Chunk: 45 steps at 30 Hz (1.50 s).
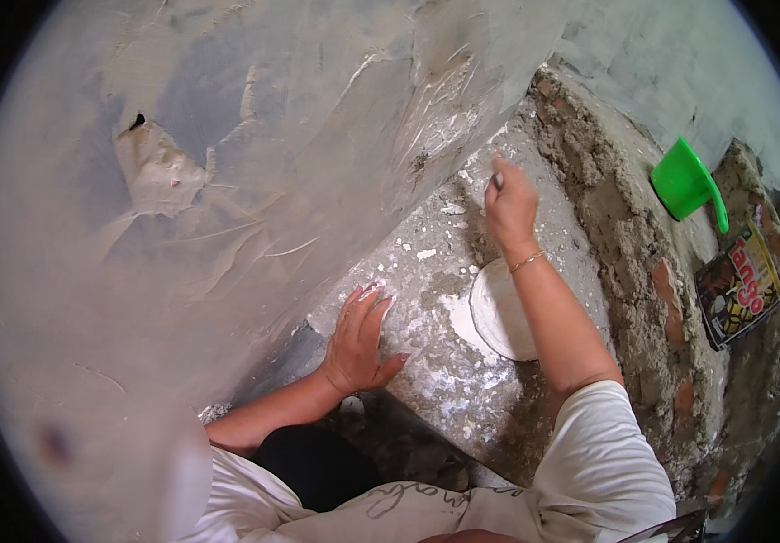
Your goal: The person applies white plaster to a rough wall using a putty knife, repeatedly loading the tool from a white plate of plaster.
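My right hand [509, 201] is closed round a tool near the base of the wall. Only the tool's dark rounded handle end [499, 180] shows; its working end is hidden, so its kind cannot be told. Below that forearm stands a round white tub [496, 312] of white paste, partly covered by the arm. My left hand [354, 339] lies with fingers stretched out on the speckled step [417, 371], close to the wall, holding nothing. White smears mark its fingertips.
A grey plastered wall [272, 181] with ridges and a peeling patch rises on the left. Rough concrete-and-brick steps [625, 208] climb to the right. On them are a green plastic dipper [678, 181] and a dark printed packet [738, 285]. White splatter surrounds the tub.
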Tool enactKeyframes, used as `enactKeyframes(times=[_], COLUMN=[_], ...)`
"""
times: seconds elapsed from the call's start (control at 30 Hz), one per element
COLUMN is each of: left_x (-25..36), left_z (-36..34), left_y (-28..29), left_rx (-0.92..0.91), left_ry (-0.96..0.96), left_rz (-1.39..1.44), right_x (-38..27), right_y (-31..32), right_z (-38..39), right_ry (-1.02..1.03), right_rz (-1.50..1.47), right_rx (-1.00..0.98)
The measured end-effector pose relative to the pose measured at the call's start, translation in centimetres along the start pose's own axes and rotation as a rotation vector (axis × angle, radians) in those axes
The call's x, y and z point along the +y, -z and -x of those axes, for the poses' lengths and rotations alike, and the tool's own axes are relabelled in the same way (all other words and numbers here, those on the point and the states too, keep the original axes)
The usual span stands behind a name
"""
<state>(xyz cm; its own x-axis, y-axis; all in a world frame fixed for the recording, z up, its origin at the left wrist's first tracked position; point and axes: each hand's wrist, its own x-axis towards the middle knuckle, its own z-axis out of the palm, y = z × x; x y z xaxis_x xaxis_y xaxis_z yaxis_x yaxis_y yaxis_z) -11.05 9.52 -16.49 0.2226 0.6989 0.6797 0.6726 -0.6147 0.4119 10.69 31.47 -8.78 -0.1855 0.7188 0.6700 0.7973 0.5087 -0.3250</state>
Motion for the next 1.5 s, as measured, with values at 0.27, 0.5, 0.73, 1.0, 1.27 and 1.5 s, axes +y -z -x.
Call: enactKeyframes(times=[0.27,0.5,0.73,1.0,1.27,1.5], left_x=[0.0,0.0,0.2,0.0,0.5,0.1], left_z=[-0.5,0.3,-0.5,-0.1,-0.4,-0.3], left_y=[-0.6,0.4,-0.2,-0.2,0.0,-0.3], left_rx=[-0.013,-0.002,0.005,-0.021,-0.026,-0.007], left_ry=[0.006,0.007,-0.013,0.056,0.053,0.045], left_rz=[-0.014,-0.029,-0.022,-0.037,-0.041,-0.026], right_x=[0.3,-3.4,0.5,-11.7,-6.1,0.4], right_y=[-2.2,0.4,-0.5,1.6,10.1,-1.6], right_z=[-7.4,-2.4,-7.8,-1.1,-6.9,-8.7], right_ry=[-0.027,0.039,-0.371,0.032,-0.498,-0.960], right_rz=[-0.016,-0.156,-0.204,-0.193,-1.145,-1.670], right_rx=[0.293,0.111,0.181,0.095,-0.159,-0.245])
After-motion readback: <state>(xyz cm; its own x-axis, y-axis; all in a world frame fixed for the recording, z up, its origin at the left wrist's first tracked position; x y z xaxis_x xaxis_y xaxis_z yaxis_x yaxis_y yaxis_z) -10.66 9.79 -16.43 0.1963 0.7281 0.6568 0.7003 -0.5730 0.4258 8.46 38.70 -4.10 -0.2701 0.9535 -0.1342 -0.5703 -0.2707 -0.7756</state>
